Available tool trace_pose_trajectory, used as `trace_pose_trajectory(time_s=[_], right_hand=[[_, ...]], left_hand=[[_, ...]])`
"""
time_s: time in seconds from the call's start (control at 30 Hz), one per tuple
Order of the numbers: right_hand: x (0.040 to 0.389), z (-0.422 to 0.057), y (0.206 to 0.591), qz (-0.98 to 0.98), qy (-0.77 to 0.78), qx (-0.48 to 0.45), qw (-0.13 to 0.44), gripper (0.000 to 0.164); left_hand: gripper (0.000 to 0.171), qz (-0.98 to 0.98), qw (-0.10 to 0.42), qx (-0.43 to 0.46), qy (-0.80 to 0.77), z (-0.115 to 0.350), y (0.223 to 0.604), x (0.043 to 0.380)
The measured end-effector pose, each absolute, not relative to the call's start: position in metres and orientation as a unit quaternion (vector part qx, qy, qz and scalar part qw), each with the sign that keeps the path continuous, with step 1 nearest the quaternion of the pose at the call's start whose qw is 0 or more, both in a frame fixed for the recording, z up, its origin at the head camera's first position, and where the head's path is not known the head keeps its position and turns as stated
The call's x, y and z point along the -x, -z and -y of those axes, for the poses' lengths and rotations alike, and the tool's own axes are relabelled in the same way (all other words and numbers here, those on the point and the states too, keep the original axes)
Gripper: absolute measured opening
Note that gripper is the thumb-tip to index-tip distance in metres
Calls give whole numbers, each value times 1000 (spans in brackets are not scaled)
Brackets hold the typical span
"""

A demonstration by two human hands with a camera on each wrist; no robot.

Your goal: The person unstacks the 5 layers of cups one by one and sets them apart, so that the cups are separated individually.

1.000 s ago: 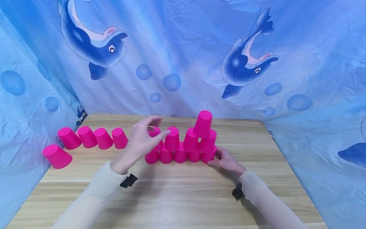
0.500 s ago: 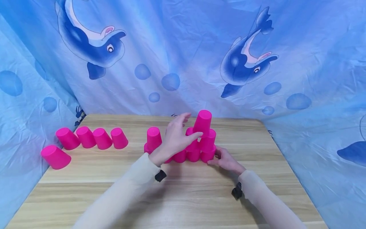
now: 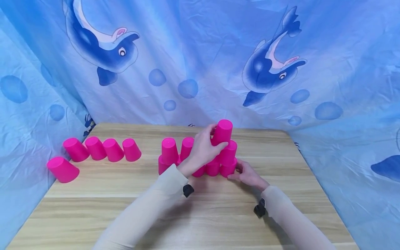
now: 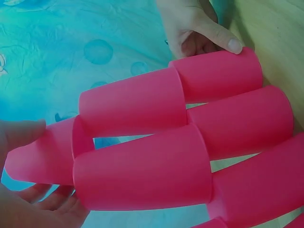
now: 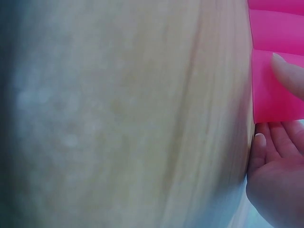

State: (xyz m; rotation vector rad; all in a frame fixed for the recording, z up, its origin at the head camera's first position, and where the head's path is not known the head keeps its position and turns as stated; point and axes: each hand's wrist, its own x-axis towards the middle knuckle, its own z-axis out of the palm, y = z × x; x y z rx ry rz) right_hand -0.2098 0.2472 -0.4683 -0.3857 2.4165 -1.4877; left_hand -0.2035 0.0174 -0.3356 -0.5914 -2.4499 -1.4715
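Note:
Upside-down pink cups stand in a stepped stack on the table, with a bottom row, a second row and one top cup (image 3: 224,129) at the right. My left hand (image 3: 203,148) holds that top cup, thumb on its near side and fingers round the far side. In the left wrist view the top cup (image 4: 40,154) straddles two second-row cups. My right hand (image 3: 249,175) holds the rightmost bottom cup (image 3: 227,169), its thumb on the front and fingers at the outer side. My left hand and forearm hide part of the middle cups in the head view.
To the left, a row of several upside-down pink cups (image 3: 113,150) stands apart from the stack, with one cup (image 3: 63,170) nearer the front. The wooden table (image 3: 218,222) ends at a blue dolphin-print curtain (image 3: 212,69) behind and on both sides.
My left hand has moved right from the stack's left part to the top cup and taken hold of it. My right hand has stayed at the rightmost bottom cup.

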Motion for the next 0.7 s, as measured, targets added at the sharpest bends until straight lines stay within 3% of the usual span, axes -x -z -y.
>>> trace_pose_trajectory(time_s=[0.7], right_hand=[[210,-249,474,-845,505,121,127,61]], left_hand=[[64,794,150,223,546,9,319,186]])
